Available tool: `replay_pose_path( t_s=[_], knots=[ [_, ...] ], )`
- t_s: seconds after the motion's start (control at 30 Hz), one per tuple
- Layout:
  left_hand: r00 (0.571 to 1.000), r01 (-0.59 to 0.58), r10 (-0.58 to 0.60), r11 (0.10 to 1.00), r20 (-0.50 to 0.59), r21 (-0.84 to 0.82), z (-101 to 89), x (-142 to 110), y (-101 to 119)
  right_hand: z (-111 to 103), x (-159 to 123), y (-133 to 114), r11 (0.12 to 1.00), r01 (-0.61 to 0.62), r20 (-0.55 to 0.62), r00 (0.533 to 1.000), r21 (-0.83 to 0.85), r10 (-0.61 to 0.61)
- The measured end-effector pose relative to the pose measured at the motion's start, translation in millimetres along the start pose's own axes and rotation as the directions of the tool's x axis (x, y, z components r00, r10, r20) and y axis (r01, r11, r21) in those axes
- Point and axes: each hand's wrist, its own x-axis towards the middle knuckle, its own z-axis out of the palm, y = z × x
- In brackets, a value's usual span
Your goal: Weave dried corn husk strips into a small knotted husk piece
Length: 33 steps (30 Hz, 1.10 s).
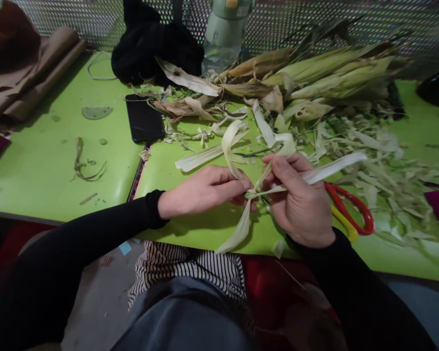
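Observation:
Both hands work a bundle of pale corn husk strips (263,187) just above the green table's (44,170) near edge. My left hand (205,190) pinches the strips at the crossing point, with one strip curling up and another hanging down over the edge. My right hand (296,200) is closed around the same strips from the right, and a long white strip (332,168) sticks out past its fingers. Red and yellow scissors (351,209) lie on the table just behind my right hand.
A heap of unhusked corn ears (325,73) and loose husk scraps (380,161) fills the back right. A black phone (144,118) lies left of centre, with a black cloth (149,48) and a pale green bottle (225,34) behind it. Brown fabric (25,73) sits far left.

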Motion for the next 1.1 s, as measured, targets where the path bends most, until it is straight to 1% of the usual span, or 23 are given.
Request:
replay_pose_path(
  t_s=[0.1, 0.2, 0.3, 0.37, 0.43, 0.57, 0.7, 0.8, 0.87, 0.93, 1.0, 1.1],
  knots=[
    [1.000, -0.006, 0.004, 0.993, -0.016, -0.116, 0.9, 1.4, -3.1, -2.5, 1.1, 0.2, 0.999, -0.047, 0.082, 0.996, 0.016, 0.046],
    [0.999, 0.025, -0.033, 0.980, -0.036, -0.199, -0.5, 3.6, -6.6, -4.2, 2.2, 0.2, 0.992, -0.116, 0.175, 0.979, 0.058, 0.104],
    [0.997, 0.058, -0.066, 0.971, -0.028, -0.232, -2.7, 5.1, -9.2, -3.2, 1.7, -0.2, 0.989, -0.132, 0.172, 0.978, 0.063, 0.120],
    [0.997, 0.061, -0.072, 0.967, -0.036, -0.247, -2.8, 5.4, -10.5, -2.0, 0.6, 0.0, 0.992, -0.119, 0.140, 0.984, 0.044, 0.112],
    [0.993, 0.056, -0.079, 0.968, -0.086, -0.243, -1.7, 5.4, -11.0, -1.3, -0.8, 0.9, 0.994, -0.104, 0.134, 0.986, 0.031, 0.099],
    [0.970, 0.077, -0.123, 0.973, -0.210, -0.216, 1.2, 5.8, -8.7, -1.9, -3.2, 4.1, 0.994, -0.101, 0.213, 0.973, 0.035, 0.092],
    [0.966, 0.102, -0.147, 0.972, -0.211, -0.211, 2.9, 6.8, -4.8, -0.4, -5.5, 3.9, 0.986, -0.155, 0.272, 0.953, 0.052, 0.136],
    [0.968, 0.100, -0.137, 0.979, -0.211, -0.178, 5.8, 5.5, -4.4, 1.5, -7.9, 2.0, 0.991, -0.128, 0.247, 0.963, 0.048, 0.112],
    [0.964, 0.072, -0.103, 0.988, -0.245, -0.135, 8.8, 3.6, -5.5, 1.5, -9.4, 2.2, 0.996, -0.089, 0.231, 0.969, 0.013, 0.084],
    [0.956, 0.027, -0.045, 0.997, -0.289, -0.066, 12.1, 1.4, -6.7, 0.4, -10.3, 4.0, 0.998, -0.064, 0.220, 0.973, -0.025, 0.068],
    [0.947, -0.013, 0.018, 1.000, -0.320, 0.016, 15.0, -0.6, -7.3, -0.7, -10.1, 6.2, 0.999, -0.041, 0.169, 0.985, -0.027, 0.045],
    [0.944, -0.050, 0.080, 0.994, -0.319, 0.102, 17.4, -2.8, -7.3, -1.1, -8.6, 7.1, 0.999, -0.007, 0.064, 0.998, 0.033, 0.005]
  ],
)
